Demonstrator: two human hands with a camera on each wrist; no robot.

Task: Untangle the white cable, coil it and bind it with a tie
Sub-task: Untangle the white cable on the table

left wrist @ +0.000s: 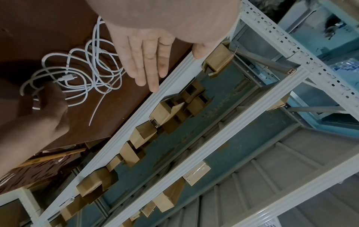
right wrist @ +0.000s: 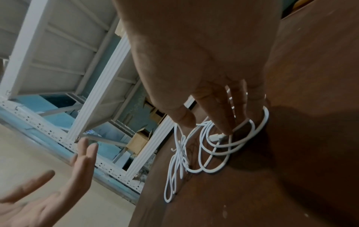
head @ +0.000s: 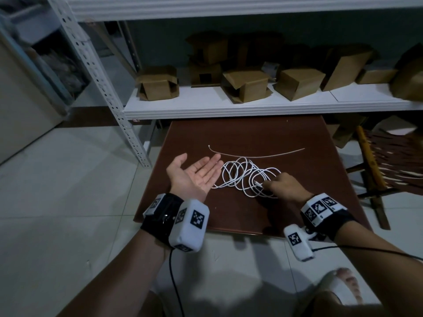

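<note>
Tangled white cable (head: 247,177) in loose overlapping loops near the middle of a dark brown table (head: 263,133), spread mostly left to right. Thin pale tie (head: 256,154) just behind, stretched nearly straight, also left to right. Right hand (head: 282,187) down on the right-hand loops, fingertips (right wrist: 225,129) among the strands by a plug (right wrist: 215,137); whether pinching or only pressing, cannot tell. Left hand (head: 194,175) just left of the tangle, palm up, fingers straight, holding nothing. Plug clear only from the wrist views. Beyond: white metal shelf (head: 229,106) with cardboard boxes (head: 246,85), pale tiled floor (head: 68,191), woven chair (head: 389,161) at right.
</note>
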